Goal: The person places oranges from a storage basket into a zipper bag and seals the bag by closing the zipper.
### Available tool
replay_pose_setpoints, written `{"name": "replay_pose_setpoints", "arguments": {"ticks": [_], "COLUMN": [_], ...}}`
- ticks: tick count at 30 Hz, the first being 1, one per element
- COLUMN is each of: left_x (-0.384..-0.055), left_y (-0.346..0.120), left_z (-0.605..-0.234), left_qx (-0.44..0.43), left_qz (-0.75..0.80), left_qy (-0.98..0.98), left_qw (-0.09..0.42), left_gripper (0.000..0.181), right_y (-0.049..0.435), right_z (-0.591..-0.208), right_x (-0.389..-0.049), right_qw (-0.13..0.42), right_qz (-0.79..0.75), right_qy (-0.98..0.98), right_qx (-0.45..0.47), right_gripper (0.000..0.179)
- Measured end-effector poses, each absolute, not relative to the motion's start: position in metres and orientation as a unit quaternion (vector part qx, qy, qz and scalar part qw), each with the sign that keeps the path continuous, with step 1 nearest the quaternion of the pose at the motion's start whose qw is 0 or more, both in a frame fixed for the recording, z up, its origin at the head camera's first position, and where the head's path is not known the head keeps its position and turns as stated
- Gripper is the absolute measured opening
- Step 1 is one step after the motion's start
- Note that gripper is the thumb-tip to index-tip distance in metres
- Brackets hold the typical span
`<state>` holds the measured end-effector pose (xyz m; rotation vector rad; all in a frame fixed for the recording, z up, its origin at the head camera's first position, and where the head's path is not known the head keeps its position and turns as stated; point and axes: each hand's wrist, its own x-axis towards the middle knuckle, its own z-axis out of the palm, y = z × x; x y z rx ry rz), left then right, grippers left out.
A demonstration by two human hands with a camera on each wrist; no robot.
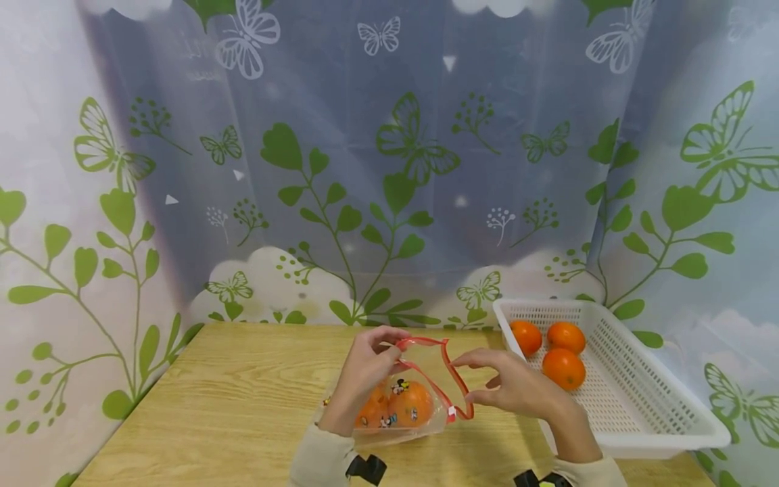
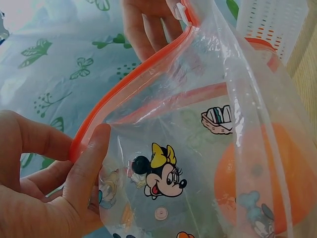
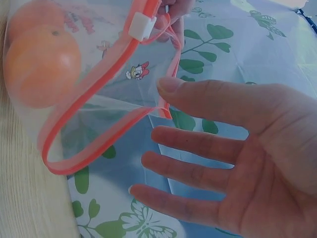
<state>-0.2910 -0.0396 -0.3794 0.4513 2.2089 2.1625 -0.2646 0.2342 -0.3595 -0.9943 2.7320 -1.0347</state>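
Note:
A clear plastic zip bag (image 1: 385, 438) with cartoon prints and a red zip edge lies on the table, its mouth gaping to the right. Inside it show oranges (image 1: 412, 404). My left hand (image 1: 367, 360) pinches the red edge at the mouth's left side between thumb and fingers. Facing the mouth from the right, my right hand (image 1: 516, 383) has its fingers spread and grips nothing. In the right wrist view its thumb tip comes right up to the red edge. A white zip slider (image 3: 141, 27) sits on that edge.
To the right stands a white plastic basket (image 1: 621, 396) with three oranges (image 1: 564, 368) at its left end. Under everything is a wood-grain table (image 1: 243, 399). A curtain (image 1: 341, 223) printed with leaves and butterflies hangs behind the table and at both sides.

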Motion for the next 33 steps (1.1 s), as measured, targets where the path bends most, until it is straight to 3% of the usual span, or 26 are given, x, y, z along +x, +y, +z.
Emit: {"name": "replay_pose_setpoints", "arguments": {"ticks": [33], "left_x": [-0.289], "left_y": [-0.039], "left_z": [-0.38], "left_qx": [0.15], "left_qz": [0.687], "left_qy": [0.711], "left_qw": [0.006], "left_gripper": [0.024], "right_y": [0.268], "right_z": [-0.332], "right_x": [-0.292], "right_qw": [0.024], "right_qz": [-0.202], "right_qy": [0.934], "right_qx": [-0.295], "right_gripper": [0.049]}}
